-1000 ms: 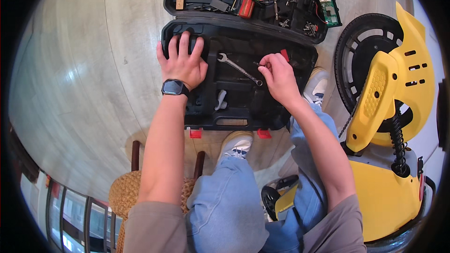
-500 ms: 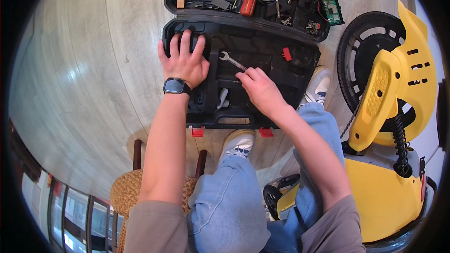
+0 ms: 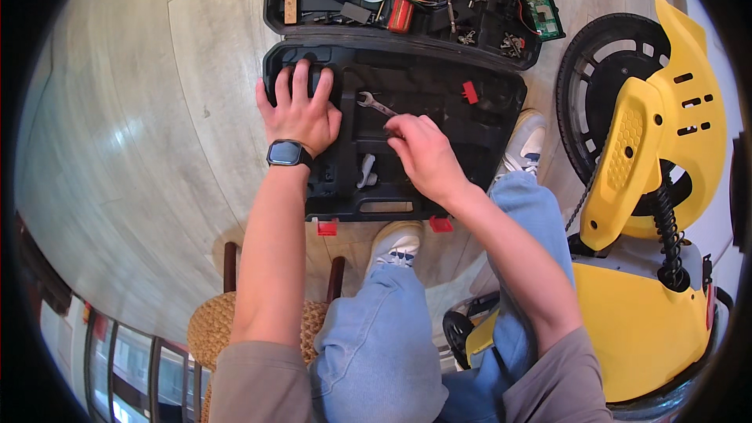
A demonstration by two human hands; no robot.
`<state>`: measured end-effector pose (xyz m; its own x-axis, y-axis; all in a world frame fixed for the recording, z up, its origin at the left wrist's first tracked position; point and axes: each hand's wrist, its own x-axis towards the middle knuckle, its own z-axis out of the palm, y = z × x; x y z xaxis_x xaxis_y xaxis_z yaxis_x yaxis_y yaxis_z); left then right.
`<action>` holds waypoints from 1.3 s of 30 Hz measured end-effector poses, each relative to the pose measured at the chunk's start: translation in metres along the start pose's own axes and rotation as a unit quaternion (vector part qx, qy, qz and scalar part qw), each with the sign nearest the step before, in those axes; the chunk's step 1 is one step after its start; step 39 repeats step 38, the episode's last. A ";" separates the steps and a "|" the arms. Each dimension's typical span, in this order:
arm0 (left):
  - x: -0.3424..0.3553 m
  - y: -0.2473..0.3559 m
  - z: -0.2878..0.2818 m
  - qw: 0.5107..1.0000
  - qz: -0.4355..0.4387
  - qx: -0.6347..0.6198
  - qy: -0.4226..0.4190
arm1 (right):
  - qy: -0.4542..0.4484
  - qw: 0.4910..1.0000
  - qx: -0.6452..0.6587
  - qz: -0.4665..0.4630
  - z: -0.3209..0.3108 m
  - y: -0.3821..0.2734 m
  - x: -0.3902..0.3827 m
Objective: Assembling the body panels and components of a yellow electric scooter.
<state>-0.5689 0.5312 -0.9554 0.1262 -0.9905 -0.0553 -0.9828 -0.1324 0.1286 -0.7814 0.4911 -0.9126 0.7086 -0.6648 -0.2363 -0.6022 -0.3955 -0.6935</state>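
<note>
An open black plastic tool case point(image 3: 407, 193) lies on the floor in front of me. My left hand point(image 3: 302, 116) rests on its left part, fingers spread, with the fingertips down in a dark recess. A silver open-end wrench point(image 3: 377, 104) lies slantwise in the case's near half, jaw toward the upper left. Over its other end my right hand point(image 3: 421, 149) is closed, pinching the shaft, and hides the rest of it. Between my hands and closer to me sits a small whitish-grey part point(image 3: 366, 171) in the case.
The far half of the case holds a red-handled screwdriver point(image 3: 404, 4), black cables, a green circuit board point(image 3: 542, 11) and small metal bits. A red clip point(image 3: 470, 92) lies at the right. Beside my right leg stands a yellow wheeled vehicle point(image 3: 627, 157). A woven stool point(image 3: 211, 321) is at left.
The view has shifted slightly. My right hand has moved a little up along the wrench, its thumb now showing. My left hand stays on the case.
</note>
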 end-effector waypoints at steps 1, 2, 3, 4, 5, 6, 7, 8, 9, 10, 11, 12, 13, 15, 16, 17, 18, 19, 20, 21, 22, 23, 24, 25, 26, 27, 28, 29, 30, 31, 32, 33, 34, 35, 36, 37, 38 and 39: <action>-0.001 -0.001 0.001 1.000 0.001 0.001 0.002 | 0.026 0.978 0.165 0.123 0.006 -0.005 0.003; -0.001 0.000 0.000 1.000 0.001 -0.001 0.003 | 0.053 0.915 0.319 0.242 0.010 -0.010 0.006; 0.000 0.000 -0.002 1.000 0.001 0.000 -0.003 | 0.090 0.888 0.360 0.272 0.016 -0.013 0.012; 0.000 0.001 -0.003 1.000 0.001 0.000 -0.010 | 0.091 0.888 0.359 0.273 0.020 -0.012 0.013; 0.001 0.001 -0.002 1.000 0.002 0.000 -0.008 | 0.091 0.885 0.366 0.274 0.026 -0.010 0.014; 0.001 0.003 -0.001 1.000 0.001 -0.003 -0.008 | 0.091 0.882 0.372 0.275 0.031 -0.007 0.014; 0.003 0.006 0.000 1.000 0.001 -0.007 -0.008 | 0.092 0.886 0.364 0.272 0.030 0.002 0.013; 0.000 0.003 0.001 1.000 -0.001 -0.002 -0.012 | 0.063 0.843 0.427 0.321 0.026 0.003 0.016; 0.001 0.003 -0.001 1.000 0.001 -0.004 -0.002 | 0.071 0.773 0.531 0.339 0.019 0.013 0.016; 0.002 0.001 -0.002 1.000 0.004 -0.006 0.008 | 0.077 0.691 0.626 0.353 0.010 0.024 0.016; -0.001 -0.005 -0.001 1.000 0.004 0.005 0.027 | 0.062 0.641 0.673 0.363 -0.001 0.025 0.017; -0.002 -0.005 -0.001 1.000 0.002 0.005 0.026 | 0.053 0.592 0.713 0.372 -0.017 0.028 0.020; -0.003 -0.005 -0.002 1.000 0.001 0.002 0.012 | 0.038 0.644 0.660 0.384 -0.026 0.033 0.021; 0.001 0.000 -0.002 1.000 0.004 -0.007 0.004 | 0.038 0.855 0.356 0.375 -0.032 0.042 0.019; 0.002 0.002 0.001 1.000 0.003 -0.011 0.010 | 0.048 0.938 0.119 0.323 -0.028 0.044 0.017; 0.000 0.002 0.002 1.000 0.000 -0.012 0.013 | 0.048 0.937 0.120 0.325 -0.026 0.037 0.018; 0.000 0.001 0.002 1.000 0.002 -0.012 0.012 | -0.002 0.955 -0.033 0.294 -0.025 0.031 0.018; -0.001 0.001 0.004 1.000 0.003 -0.006 0.015 | -0.052 0.947 -0.185 0.256 -0.024 0.026 0.017; -0.001 0.000 0.003 1.000 0.005 0.000 0.020 | -0.051 0.947 -0.183 0.258 -0.022 0.024 0.017; -0.001 0.000 0.003 1.000 0.008 0.001 0.019 | -0.049 0.944 -0.204 0.254 -0.021 0.024 0.018; -0.001 -0.001 0.002 1.000 0.009 0.003 0.022 | -0.046 0.941 -0.225 0.250 -0.020 0.023 0.018; -0.003 0.000 0.003 1.000 0.009 0.005 0.025 | -0.046 0.941 -0.223 0.251 -0.019 0.023 0.018; -0.004 0.000 0.003 1.000 0.011 0.006 0.024 | -0.047 0.936 -0.233 0.261 -0.018 0.023 0.017; -0.005 -0.001 0.003 1.000 0.012 0.004 0.025 | -0.048 0.931 -0.242 0.270 -0.016 0.022 0.017; -0.006 -0.004 0.001 1.000 0.013 0.005 0.027 | -0.046 0.932 -0.238 0.268 -0.013 0.025 0.017; -0.005 -0.004 -0.001 1.000 0.016 0.007 0.026 | -0.019 0.940 -0.218 0.263 -0.014 0.031 0.016; -0.004 -0.002 -0.003 0.999 0.020 0.009 0.026 | 0.009 0.946 -0.197 0.257 -0.016 0.036 0.014; -0.005 -0.004 -0.003 0.999 0.021 0.010 0.028 | 0.039 0.955 -0.161 0.248 -0.019 0.033 0.011; -0.004 -0.002 -0.002 1.000 0.019 0.013 0.019 | 0.046 0.956 -0.159 0.243 -0.025 0.031 0.008; -0.003 0.001 0.002 0.999 0.022 0.006 0.034 | 0.075 0.958 -0.021 0.277 -0.035 0.028 0.004; -0.003 0.006 0.005 0.999 0.025 -0.002 0.044 | 0.098 0.939 0.119 0.307 -0.043 0.025 -0.007; 0.000 0.009 0.001 0.999 0.026 0.010 0.023 | 0.135 0.926 0.189 0.296 -0.055 0.015 -0.012; 0.002 0.011 -0.007 0.999 0.016 0.026 -0.006 | 0.149 0.916 0.253 0.274 -0.070 0.003 -0.020; -0.005 0.010 -0.007 0.999 0.004 0.033 -0.022 | 0.126 0.864 0.375 0.313 -0.089 -0.021 -0.027; -0.006 0.007 -0.003 0.999 -0.011 0.042 -0.027 | 0.102 0.800 0.489 0.333 -0.106 -0.046 -0.031; -0.004 0.012 -0.008 0.993 -0.042 0.053 -0.096 | 0.086 0.778 0.532 0.323 -0.121 -0.065 -0.038; 0.003 0.019 -0.024 0.983 -0.066 0.062 -0.158 | 0.057 0.761 0.576 0.291 -0.140 -0.079 -0.047; 0.003 0.019 -0.024 0.983 -0.066 0.062 -0.158 | 0.057 0.761 0.576 0.291 -0.140 -0.079 -0.047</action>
